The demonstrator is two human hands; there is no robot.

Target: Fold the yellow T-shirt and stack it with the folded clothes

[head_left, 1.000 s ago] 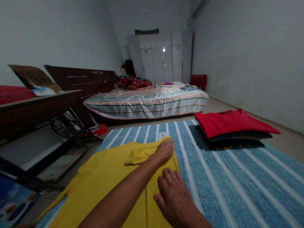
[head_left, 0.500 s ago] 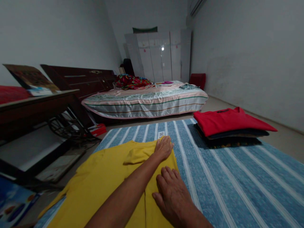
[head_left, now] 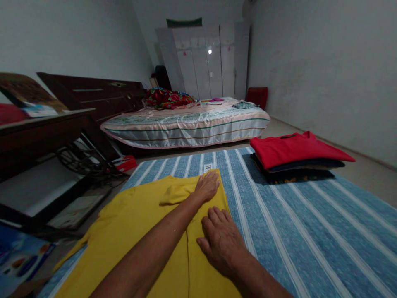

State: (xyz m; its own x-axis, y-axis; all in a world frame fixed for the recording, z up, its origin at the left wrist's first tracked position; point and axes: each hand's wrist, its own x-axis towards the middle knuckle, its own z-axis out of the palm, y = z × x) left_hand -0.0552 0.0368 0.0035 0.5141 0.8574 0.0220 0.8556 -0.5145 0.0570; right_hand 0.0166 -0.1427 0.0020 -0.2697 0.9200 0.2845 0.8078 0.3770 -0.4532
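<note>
A yellow long-sleeved shirt (head_left: 133,223) is spread on the blue-and-white striped cloth (head_left: 279,231), its right side folded inward with a sleeve lying back over the body. My left hand (head_left: 208,186) reaches across to the far right part of the shirt and rests flat on the folded fabric. Nearer to me, my right hand (head_left: 223,240) lies palm down on the same folded strip, fingers spread. Neither hand grips the cloth. The left forearm covers part of the shirt's middle.
To the right sits a stack of folded clothes with a red shirt (head_left: 297,151) on top. A bed (head_left: 186,128) stands beyond, before a white wardrobe (head_left: 201,62). At left are a dark table (head_left: 46,124) and a blue printed box (head_left: 21,260) below.
The left hand has slid slightly back from the shirt's far corner. The right hand has barely shifted on the fabric. My view has tilted down a little.
</note>
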